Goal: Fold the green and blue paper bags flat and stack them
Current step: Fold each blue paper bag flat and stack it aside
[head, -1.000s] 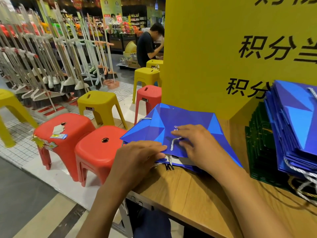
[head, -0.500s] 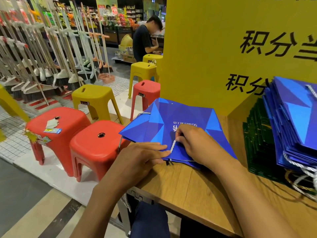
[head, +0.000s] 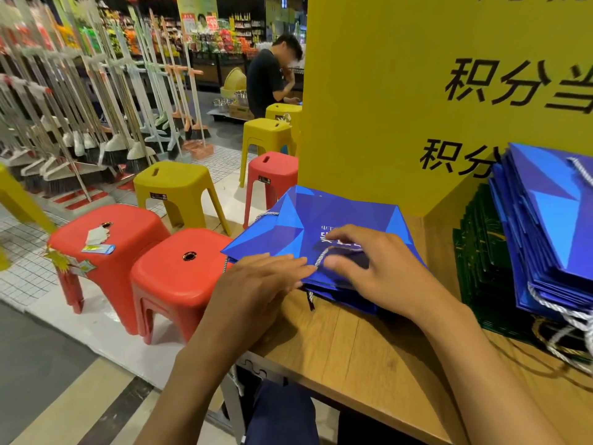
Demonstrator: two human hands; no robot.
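A flattened blue paper bag [head: 324,216] lies on top of a thin pile of others at the left end of the wooden table [head: 359,351]. My left hand [head: 260,284] rests with straight fingers on the bag's near edge. My right hand [head: 378,268] lies spread on the bag, over its white print, with the white rope handle [head: 322,256] looping between thumb and fingers. At the right, a leaning stack of flat blue bags [head: 555,226] sits on a stack of dark green bags [head: 481,258].
A tall yellow sign board [head: 385,107] stands right behind the bags. Left of the table are red stools [head: 179,271] and yellow stools [head: 176,184]. Farther back hang brooms on a rack [head: 80,107], and a person [head: 268,78] stands there.
My right hand's fingers have spread farther up the bag, over the print. My left hand stays at the near edge. The bag has barely shifted.
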